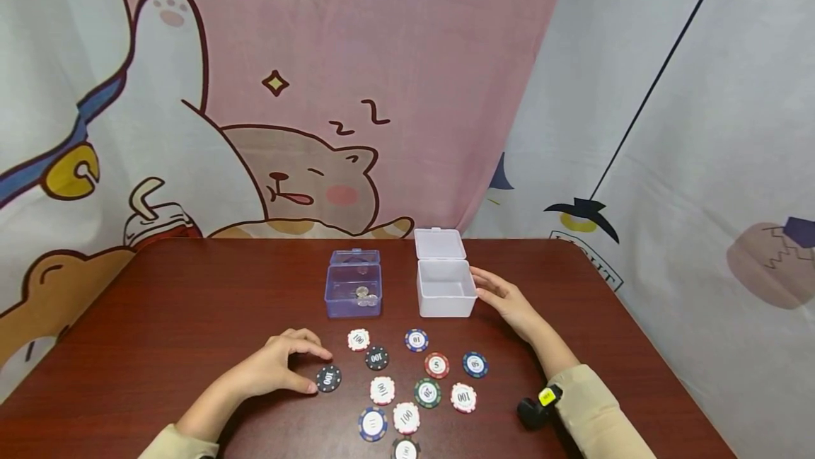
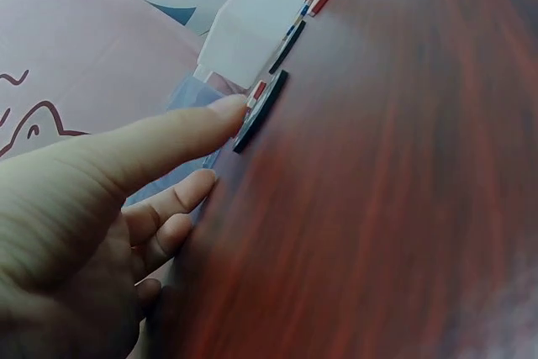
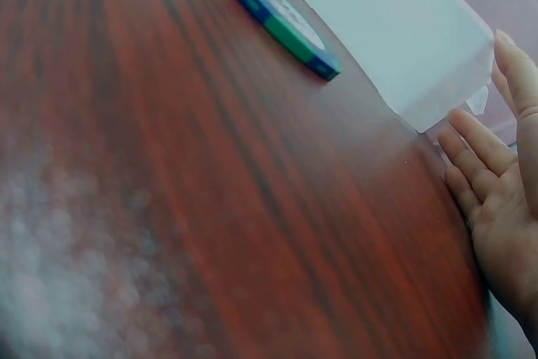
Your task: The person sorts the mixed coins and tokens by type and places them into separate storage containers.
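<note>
My left hand [image 1: 276, 367] is low over the table, thumb and forefinger spread apart at the left side of a black 100 poker chip [image 1: 328, 378]. The thumb tip is very close to that chip's edge in the left wrist view; whether it touches I cannot tell. At the right wall of an open white plastic box [image 1: 447, 308] is my right hand [image 1: 509, 303], its fingertips against or just beside the wall. A second black chip [image 1: 377, 358] and a red-and-white 100 chip [image 1: 359, 339] lie to the right of my left hand.
An open clear blue box [image 1: 337, 308] with a few coins [image 1: 363, 296] inside stands left of the white one. Several chips lie in front of the boxes, among them a green chip [image 1: 427, 393] and a red chip [image 1: 436, 365]. A printed curtain [image 1: 433, 91] hangs behind the table.
</note>
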